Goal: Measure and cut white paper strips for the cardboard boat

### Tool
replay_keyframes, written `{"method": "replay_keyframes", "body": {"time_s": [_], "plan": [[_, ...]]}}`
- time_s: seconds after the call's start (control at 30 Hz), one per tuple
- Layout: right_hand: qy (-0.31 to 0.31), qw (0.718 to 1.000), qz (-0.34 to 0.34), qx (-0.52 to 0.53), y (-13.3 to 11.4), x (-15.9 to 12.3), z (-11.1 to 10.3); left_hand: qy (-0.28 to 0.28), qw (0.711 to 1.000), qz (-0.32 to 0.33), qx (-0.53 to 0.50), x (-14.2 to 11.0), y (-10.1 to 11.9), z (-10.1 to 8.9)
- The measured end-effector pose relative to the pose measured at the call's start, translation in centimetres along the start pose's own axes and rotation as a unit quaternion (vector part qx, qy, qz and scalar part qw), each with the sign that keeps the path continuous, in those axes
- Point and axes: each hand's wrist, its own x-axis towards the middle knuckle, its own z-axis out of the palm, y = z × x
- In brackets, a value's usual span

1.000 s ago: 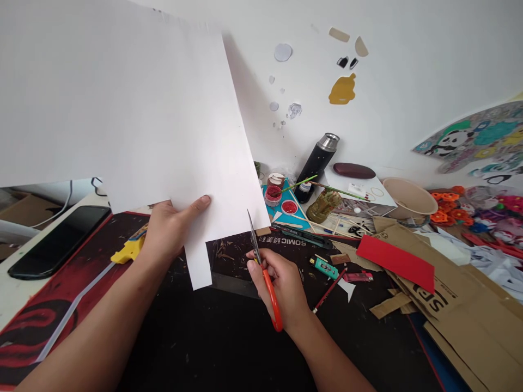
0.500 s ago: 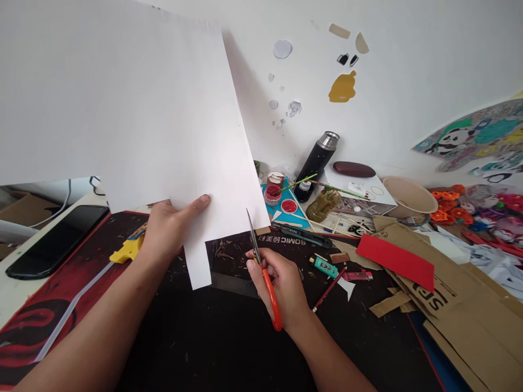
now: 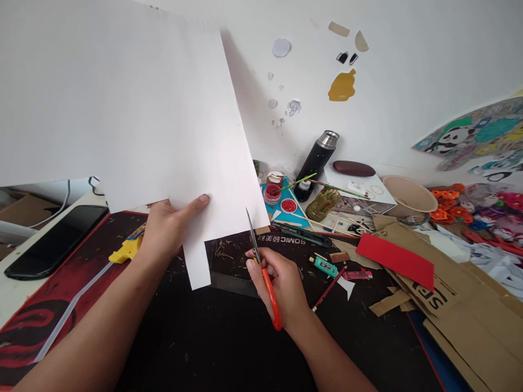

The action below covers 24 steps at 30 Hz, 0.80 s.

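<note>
A large sheet of white paper (image 3: 175, 130) fills the upper left, raised above the desk. My left hand (image 3: 169, 226) pinches its lower edge, thumb on the near face and fingers hidden behind. A narrow strip of the paper hangs down just right of that hand. My right hand (image 3: 281, 283) is closed around the orange handles of the scissors (image 3: 272, 296). Their blades point up, with the tip in front of or at the paper's lower right edge; I cannot tell whether paper lies between the blades.
A black phone (image 3: 57, 239) and a yellow glue gun (image 3: 127, 247) lie left. Behind stand a black thermos (image 3: 316, 163), an open red paint jar (image 3: 289, 206) and a jar of murky liquid (image 3: 324, 202). Red card (image 3: 396, 260) rests on cardboard (image 3: 469, 321) at right. A lighter (image 3: 324, 265) lies nearby.
Almost nothing differs. Both hands, the paper and the scissors keep their places; the whole view has shifted very slightly.
</note>
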Motion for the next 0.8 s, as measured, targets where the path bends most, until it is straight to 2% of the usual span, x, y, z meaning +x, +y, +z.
{"method": "replay_keyframes", "body": {"time_s": [0.8], "plan": [[0.020, 0.999, -0.010, -0.037, -0.04, -0.06, 0.08, 0.014, 1.000, -0.007, -0.005, -0.27, 0.30, 0.26]]}}
